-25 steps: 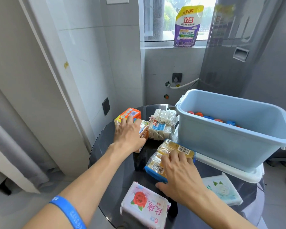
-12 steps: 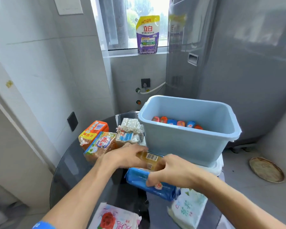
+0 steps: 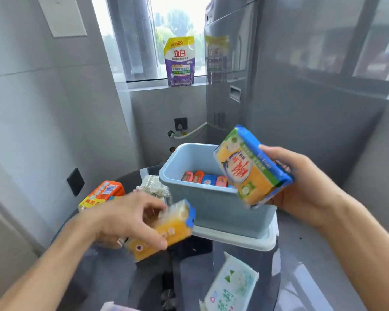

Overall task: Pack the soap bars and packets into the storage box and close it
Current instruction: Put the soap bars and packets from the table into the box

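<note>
The light blue storage box (image 3: 213, 209) stands open on a white lid (image 3: 234, 237) on the dark round glass table (image 3: 112, 279); several small soap bars (image 3: 203, 178) line its bottom. My right hand (image 3: 301, 187) grips a yellow and blue soap pack (image 3: 252, 169), tilted above the box's near right rim. My left hand (image 3: 130, 217) holds a second yellow soap pack (image 3: 166, 230), blurred, just left of the box and above the table.
An orange soap pack (image 3: 102, 194) and a clear-wrapped pack (image 3: 154, 189) lie left of the box. A white and green packet (image 3: 231, 288) and a pink packet's corner (image 3: 119, 307) lie near me. A purple detergent pouch (image 3: 180, 61) stands on the sill; a grey appliance (image 3: 301, 97) is behind.
Both hands have lifted off the table, each with a yellow soap pack. The right one has risen to above the box rim; the left one has come up beside the box.
</note>
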`<action>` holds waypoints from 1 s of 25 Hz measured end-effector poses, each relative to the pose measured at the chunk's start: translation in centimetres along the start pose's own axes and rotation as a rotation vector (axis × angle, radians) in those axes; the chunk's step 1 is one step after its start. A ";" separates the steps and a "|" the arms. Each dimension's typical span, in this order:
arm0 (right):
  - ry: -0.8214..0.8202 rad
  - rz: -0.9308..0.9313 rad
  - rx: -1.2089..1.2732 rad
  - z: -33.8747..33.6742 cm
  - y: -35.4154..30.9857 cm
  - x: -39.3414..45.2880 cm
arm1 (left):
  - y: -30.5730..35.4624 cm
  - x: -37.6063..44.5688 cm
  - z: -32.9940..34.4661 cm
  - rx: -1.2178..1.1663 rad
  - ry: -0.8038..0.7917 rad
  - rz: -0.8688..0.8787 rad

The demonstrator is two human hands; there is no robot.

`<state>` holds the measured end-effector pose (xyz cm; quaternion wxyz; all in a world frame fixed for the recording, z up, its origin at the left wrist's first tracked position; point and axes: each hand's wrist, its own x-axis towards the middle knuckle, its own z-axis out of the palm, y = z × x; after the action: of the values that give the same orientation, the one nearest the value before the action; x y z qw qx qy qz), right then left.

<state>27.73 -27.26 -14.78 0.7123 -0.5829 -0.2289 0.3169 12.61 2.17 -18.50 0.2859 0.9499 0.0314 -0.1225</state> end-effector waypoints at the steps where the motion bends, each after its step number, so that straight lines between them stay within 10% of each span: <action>1: 0.036 -0.013 0.014 -0.7 -0.7 -0.1 | 1.1 -0.8 -1.1 -0.173 0.026 0.059; 7: 0.366 0.012 0.052 -3.4 -1.4 -0.2 | 10.4 6.1 -1.4 -0.872 0.202 0.098; 11: 0.605 -0.032 0.068 -5.4 -1.4 0.1 | 15.8 13.9 1.2 -1.018 -0.044 -0.097; 17: 0.719 -0.027 -0.072 -7.0 -0.8 1.4 | 15.6 20.2 4.8 -0.727 -0.149 -0.144; 25: 0.757 -0.021 -0.256 -6.6 -0.2 2.9 | 15.6 20.1 5.1 0.317 0.064 0.145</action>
<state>34.37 -29.72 -16.15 0.6713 -0.7400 0.0061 0.0413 32.95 -13.85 -19.28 0.1393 0.9863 -0.0476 -0.0746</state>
